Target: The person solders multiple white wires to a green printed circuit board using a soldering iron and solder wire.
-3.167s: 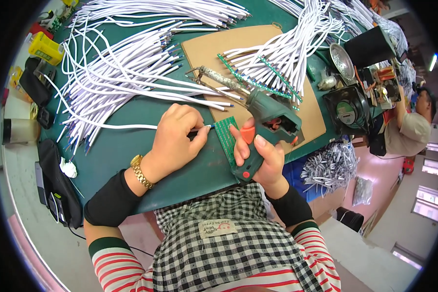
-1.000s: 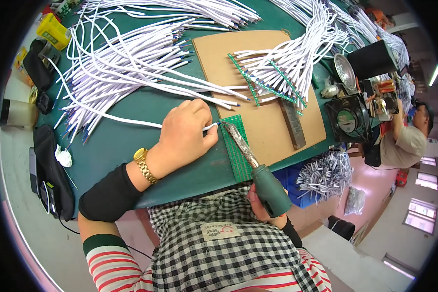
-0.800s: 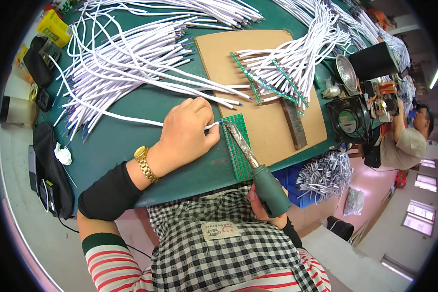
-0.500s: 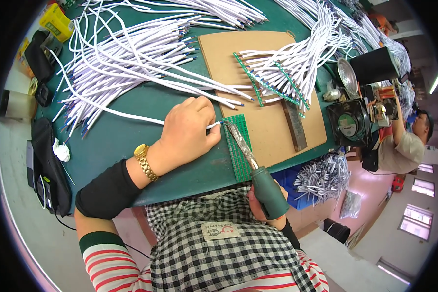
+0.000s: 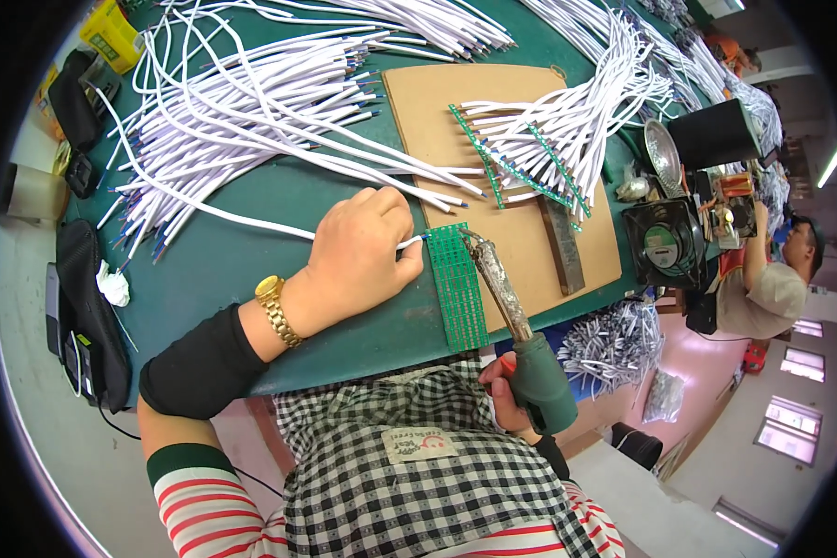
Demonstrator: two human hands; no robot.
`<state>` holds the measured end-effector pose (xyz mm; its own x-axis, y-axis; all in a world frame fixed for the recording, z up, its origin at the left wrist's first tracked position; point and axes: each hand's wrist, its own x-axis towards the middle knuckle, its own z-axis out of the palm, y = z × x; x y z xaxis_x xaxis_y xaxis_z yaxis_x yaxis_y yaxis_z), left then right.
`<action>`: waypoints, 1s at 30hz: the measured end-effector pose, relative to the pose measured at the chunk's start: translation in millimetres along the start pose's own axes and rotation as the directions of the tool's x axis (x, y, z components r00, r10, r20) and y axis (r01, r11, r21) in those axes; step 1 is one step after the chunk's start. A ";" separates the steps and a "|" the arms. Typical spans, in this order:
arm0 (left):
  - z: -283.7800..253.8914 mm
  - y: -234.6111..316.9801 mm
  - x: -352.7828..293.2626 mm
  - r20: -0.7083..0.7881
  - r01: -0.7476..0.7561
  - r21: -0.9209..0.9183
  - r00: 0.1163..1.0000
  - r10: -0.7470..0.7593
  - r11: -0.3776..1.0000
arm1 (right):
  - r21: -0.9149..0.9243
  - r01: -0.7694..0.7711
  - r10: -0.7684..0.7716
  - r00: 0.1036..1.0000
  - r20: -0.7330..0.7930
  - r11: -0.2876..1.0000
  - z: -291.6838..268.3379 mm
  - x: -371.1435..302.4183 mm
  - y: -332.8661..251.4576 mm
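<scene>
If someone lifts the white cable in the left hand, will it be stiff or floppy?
The white cable would probably flex yet keep some shape, since it lies in long curves. It seems light, being slender. It might drag on the piled white cables, because it crosses them.

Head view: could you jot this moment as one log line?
left hand: holds white cable, end at green board | right hand: holds soldering iron, tip near board
</scene>
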<state>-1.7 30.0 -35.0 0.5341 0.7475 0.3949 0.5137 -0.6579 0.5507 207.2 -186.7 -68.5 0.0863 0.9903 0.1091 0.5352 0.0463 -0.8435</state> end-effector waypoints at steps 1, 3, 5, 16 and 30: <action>-0.1 0.2 0.1 -0.001 -0.001 -0.003 1.000 0.001 1.000 | 0.261 -0.093 0.091 0.996 0.020 0.961 0.5 -1.3 -4.0; -0.9 0.3 -0.1 -0.022 -0.007 0.000 1.000 0.007 1.000 | 0.500 -0.181 0.175 0.983 0.059 0.847 2.6 -0.3 -13.6; -2.0 1.5 0.0 -0.023 -0.006 -0.003 1.000 0.006 1.000 | 0.747 -0.122 0.127 0.991 0.051 0.653 7.2 9.7 -27.5; -2.6 11.3 10.6 0.019 -0.023 -0.021 1.000 0.024 1.000 | 0.963 0.115 0.155 0.976 -0.156 0.245 40.1 74.8 -54.1; -6.5 -6.9 40.0 0.102 -0.258 0.179 0.965 0.243 0.949 | 0.961 0.063 0.199 0.973 -0.120 0.269 30.3 85.8 -42.1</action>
<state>11.8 65.0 -18.2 0.7084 0.5519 0.4399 0.4700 -0.8339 0.2893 166.6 -99.7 -39.6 0.2912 0.9567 0.0010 -0.6581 0.2011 -0.7256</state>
